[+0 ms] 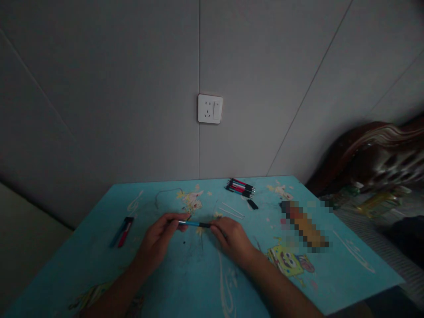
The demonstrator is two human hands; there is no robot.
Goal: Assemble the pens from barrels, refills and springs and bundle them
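Bare forearms [274, 282] reach in from the bottom edge, low over the table. Behind everything stands a grey panelled wall [99, 110], and against it is a turquoise table [185, 282] with cartoon prints. Carved dark-wood furniture [374, 141] rises on the right, with dim bottles [380, 203] before it. Over the middle of the tabletop are the left hand [155, 236] and the right hand [233, 236]. Toward the table's right side lies a brownish item [306, 225], pixelated beyond recognition. A white socket plate with a switch [210, 109] is fixed to the wall. Near the back edge, ballpoint pens [241, 187] lie in a pile; at left, blue and red pen barrels [122, 232] rest side by side. Between the hands is a blue ballpoint pen [194, 224], held level: the left fingers pinch its silver end, the right fingers its black end. Two thin white refills [232, 210] and a small black piece [252, 204] lie beyond the right hand.
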